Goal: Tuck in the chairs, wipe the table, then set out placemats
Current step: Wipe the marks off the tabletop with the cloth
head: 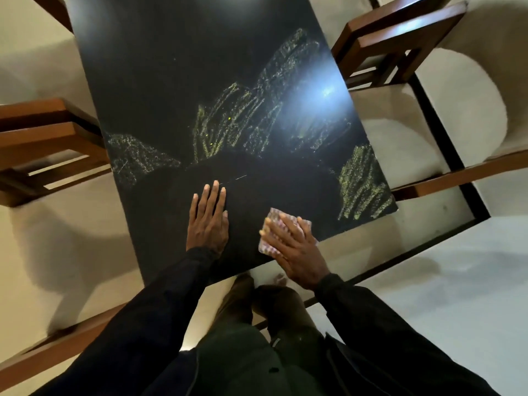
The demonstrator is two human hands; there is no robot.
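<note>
Nearest, dark sleeves reach out over the pale floor (428,295). The right hand (297,252) lies flat, fingers straight and gripping nothing, pressing a small patterned cloth (274,215) on the near edge of the black table (171,95). Just beside it, the left hand (207,224) rests flat on the top, fingers straight. Farther on, yellowish streaks (228,124) cross the surface beside a bright glare (323,92). A wooden chair (43,132) stands against the left edge and another chair (400,32) at the far right.

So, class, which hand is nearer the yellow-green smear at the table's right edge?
Right. The right hand sits just left of the smear; the left hand farther left.
</note>
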